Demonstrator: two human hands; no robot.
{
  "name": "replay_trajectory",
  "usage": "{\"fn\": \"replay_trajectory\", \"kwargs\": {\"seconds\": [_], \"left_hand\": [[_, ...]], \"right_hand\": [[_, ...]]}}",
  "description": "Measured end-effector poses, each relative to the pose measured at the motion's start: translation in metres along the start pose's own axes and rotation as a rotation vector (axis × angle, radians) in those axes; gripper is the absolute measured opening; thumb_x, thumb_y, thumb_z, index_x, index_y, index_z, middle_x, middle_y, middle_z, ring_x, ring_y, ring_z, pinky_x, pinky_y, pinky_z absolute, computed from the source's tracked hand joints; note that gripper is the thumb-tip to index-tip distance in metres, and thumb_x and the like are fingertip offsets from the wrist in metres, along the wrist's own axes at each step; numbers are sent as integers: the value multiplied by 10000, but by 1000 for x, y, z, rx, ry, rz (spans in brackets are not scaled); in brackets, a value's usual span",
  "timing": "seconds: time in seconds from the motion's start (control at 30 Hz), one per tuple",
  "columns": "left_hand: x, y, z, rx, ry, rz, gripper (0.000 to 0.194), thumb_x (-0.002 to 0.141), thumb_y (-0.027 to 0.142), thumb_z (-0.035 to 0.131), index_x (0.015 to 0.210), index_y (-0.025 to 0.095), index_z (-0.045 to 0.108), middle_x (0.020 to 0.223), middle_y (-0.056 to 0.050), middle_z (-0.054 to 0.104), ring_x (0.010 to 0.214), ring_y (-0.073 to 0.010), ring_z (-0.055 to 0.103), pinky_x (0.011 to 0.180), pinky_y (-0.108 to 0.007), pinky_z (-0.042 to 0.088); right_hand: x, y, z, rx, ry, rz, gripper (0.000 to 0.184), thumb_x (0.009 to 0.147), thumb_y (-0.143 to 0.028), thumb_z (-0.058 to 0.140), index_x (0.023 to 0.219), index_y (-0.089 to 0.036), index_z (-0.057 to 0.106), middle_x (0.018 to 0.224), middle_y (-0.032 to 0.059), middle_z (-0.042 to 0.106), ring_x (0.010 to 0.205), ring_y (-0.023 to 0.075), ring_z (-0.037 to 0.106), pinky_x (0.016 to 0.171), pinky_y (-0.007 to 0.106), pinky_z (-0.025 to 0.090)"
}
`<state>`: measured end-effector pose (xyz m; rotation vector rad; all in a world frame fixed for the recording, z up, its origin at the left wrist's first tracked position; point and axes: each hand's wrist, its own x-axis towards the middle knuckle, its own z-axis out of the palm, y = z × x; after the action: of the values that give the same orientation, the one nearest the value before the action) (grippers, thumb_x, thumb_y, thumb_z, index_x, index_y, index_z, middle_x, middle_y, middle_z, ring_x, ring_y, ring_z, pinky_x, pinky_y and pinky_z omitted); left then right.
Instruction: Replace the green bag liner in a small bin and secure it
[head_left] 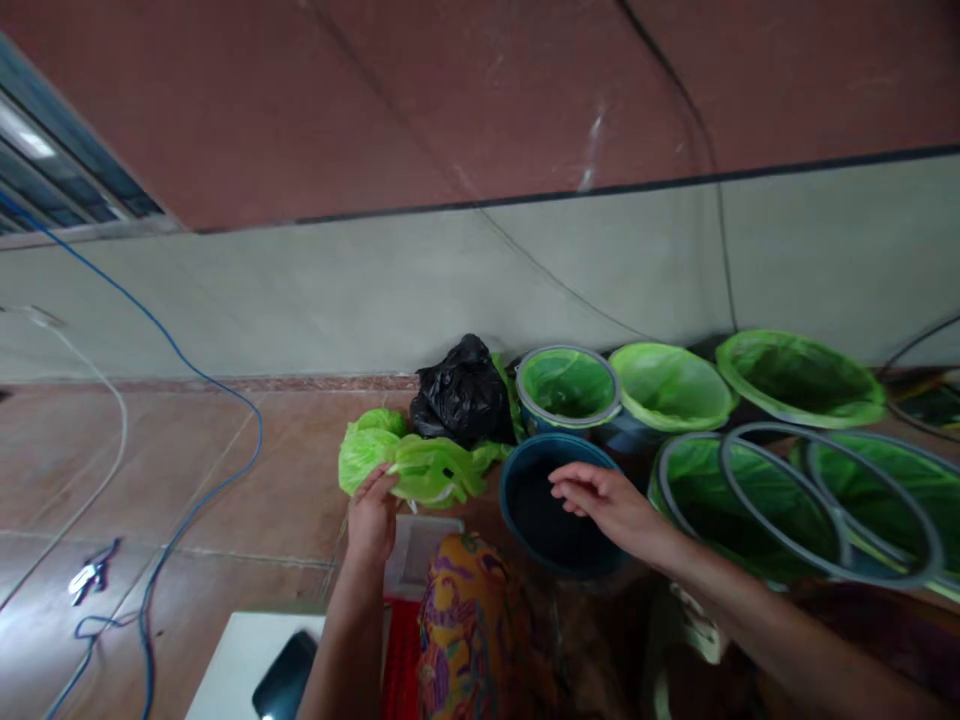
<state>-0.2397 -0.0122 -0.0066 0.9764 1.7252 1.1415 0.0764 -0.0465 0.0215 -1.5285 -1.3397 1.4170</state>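
Observation:
My left hand [373,512] pinches the edge of a bright green plastic bag [435,470], which stretches to the right and has a dark mark on it. My right hand [592,500] hovers above a dark blue bucket [517,530] that shows no liner. Its fingers are curled together and nothing shows in them. Behind the green bag sits a knotted black plastic bag [461,395]. The bucket's near side is partly hidden by my knee and arm.
Several bins with green liners stand at right, including one grey-rimmed bin [568,425]. Loose grey rings [934,550] lie over the front bins. A blue cable [161,560] and keys [91,572] lie on the floor at left. A phone [285,672] rests on a white surface.

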Motion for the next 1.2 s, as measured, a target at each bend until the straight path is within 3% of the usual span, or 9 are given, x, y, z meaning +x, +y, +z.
{"fn": "replay_trajectory", "kwargs": {"seconds": [0.13, 0.27, 0.4, 0.53, 0.63, 0.73, 0.9, 1.03, 1.2], "left_hand": [[-29, 80, 23, -368, -197, 12, 299, 599, 274, 639, 874, 161, 609, 753, -16, 651, 707, -155, 622, 636, -242, 483], [-52, 130, 71, -368, -388, 66, 255, 564, 242, 654, 803, 164, 613, 755, -7, 644, 713, -145, 600, 688, -257, 472], [-64, 150, 119, -221, -567, 61, 243, 567, 250, 655, 793, 168, 618, 726, -1, 626, 705, -145, 586, 688, -261, 462], [-55, 140, 152, -77, -707, 102, 177, 638, 296, 638, 763, 173, 624, 665, 11, 604, 619, -126, 556, 619, -240, 439], [-33, 120, 165, 96, -659, 205, 152, 707, 298, 588, 777, 178, 650, 662, 4, 624, 596, -133, 554, 589, -238, 433], [-11, 105, 174, 493, -517, 440, 166, 727, 188, 520, 748, 186, 684, 725, -31, 678, 703, -177, 610, 688, -264, 458], [-5, 108, 184, 999, -289, 605, 266, 816, 215, 471, 905, 209, 722, 901, -87, 718, 859, -248, 647, 799, -327, 458], [-8, 111, 185, 988, -209, 613, 296, 804, 154, 465, 930, 221, 724, 963, -77, 713, 893, -243, 644, 813, -320, 465], [1, 105, 176, 764, -193, 711, 302, 739, 43, 454, 758, 204, 708, 937, -49, 715, 925, -213, 630, 920, -333, 450]], "right_hand": [[-10, -28, -28, -111, 55, -204, 316, 792, -390, 583, 1035, -199, 648, 956, 69, 695, 792, 183, 631, 714, 313, 495], [-17, -47, -53, -317, 218, -401, 601, 731, -390, 684, 1284, -240, 504, 1255, 93, 577, 1088, 247, 568, 925, 394, 445], [-10, -41, -75, -522, 390, -493, 694, 711, -318, 705, 1349, -222, 448, 1354, 111, 497, 1268, 286, 427, 1056, 440, 325], [5, -13, -101, -654, 439, -265, 310, 816, -188, 556, 1113, -212, 640, 1097, 102, 669, 1063, 266, 582, 953, 390, 394], [11, 3, -122, -715, 479, -133, 259, 864, -175, 461, 974, -224, 690, 954, 73, 716, 915, 226, 642, 837, 309, 428], [10, 8, -140, -775, 545, -140, 265, 882, -209, 437, 931, -230, 697, 949, 49, 721, 882, 195, 646, 769, 260, 420], [2, 10, -164, -845, 544, -99, 291, 905, -279, 423, 895, -218, 708, 872, 50, 728, 779, 181, 645, 700, 254, 409], [2, 16, -182, -896, 529, 20, 308, 904, -353, 450, 959, -210, 717, 844, 77, 732, 775, 197, 651, 678, 265, 416], [-1, 24, -190, -1010, 394, 193, 247, 836, -337, 551, 943, -200, 727, 908, 123, 724, 888, 269, 661, 724, 327, 447]]}}
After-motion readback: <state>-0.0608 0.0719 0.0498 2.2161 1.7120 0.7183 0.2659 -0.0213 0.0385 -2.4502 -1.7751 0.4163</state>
